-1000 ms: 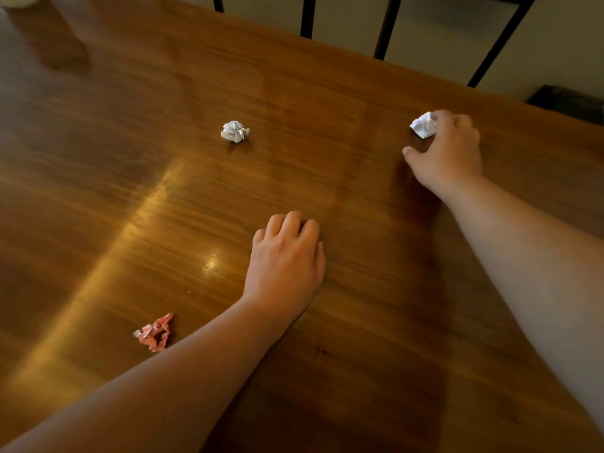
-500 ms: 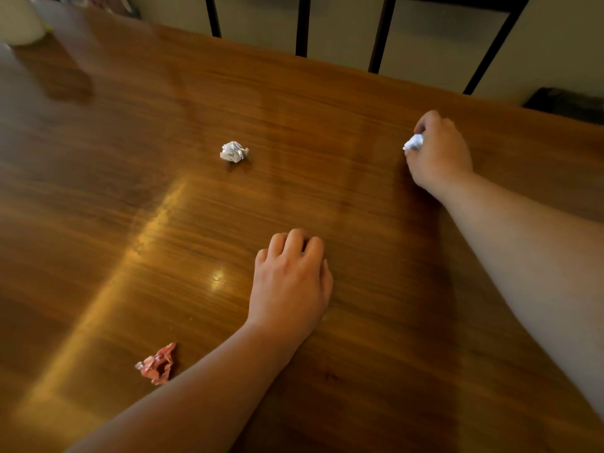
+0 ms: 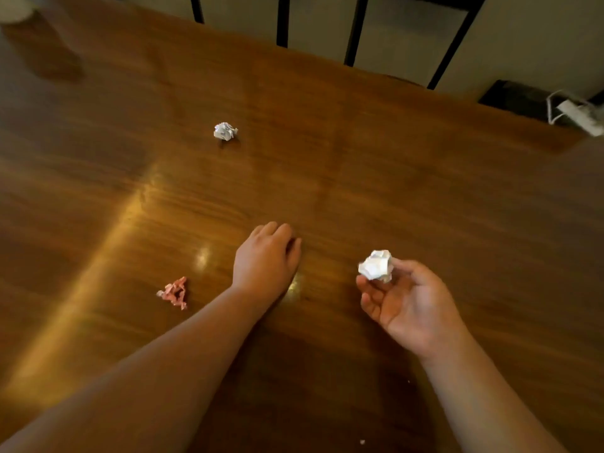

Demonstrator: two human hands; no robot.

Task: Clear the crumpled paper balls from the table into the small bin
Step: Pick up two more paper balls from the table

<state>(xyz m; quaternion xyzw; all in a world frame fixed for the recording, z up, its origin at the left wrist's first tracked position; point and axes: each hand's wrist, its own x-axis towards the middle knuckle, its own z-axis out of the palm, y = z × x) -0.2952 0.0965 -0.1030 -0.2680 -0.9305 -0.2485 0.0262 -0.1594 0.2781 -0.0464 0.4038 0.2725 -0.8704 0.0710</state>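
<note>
- While warm light streaks diagonally across it, a polished wooden table (image 3: 408, 178) fills nearly the whole frame, its far edge running from top centre down toward the right.
- Dark vertical bars (image 3: 282, 21) stand behind that far edge at the top of the frame, against a pale wall.
- At lower left a bare forearm leads up to the left hand (image 3: 266, 261), which lies palm down on the wood near centre frame, fingers curled under and gripping nothing visible.
- At lower right the right hand (image 3: 408, 304) hovers palm up above the tabletop, thumb and fingertips pinching a white paper ball (image 3: 376, 265) clear of the surface.
- A second white paper ball (image 3: 225, 131) sits on the table in the upper-centre area, well apart from both hands.
- A pink crumpled paper (image 3: 175, 293) lies on the wood left of centre, near the left wrist but not touching it.
- A blurred pale object (image 3: 14, 9) occupies the upper-left corner; what it is cannot be told.
</note>
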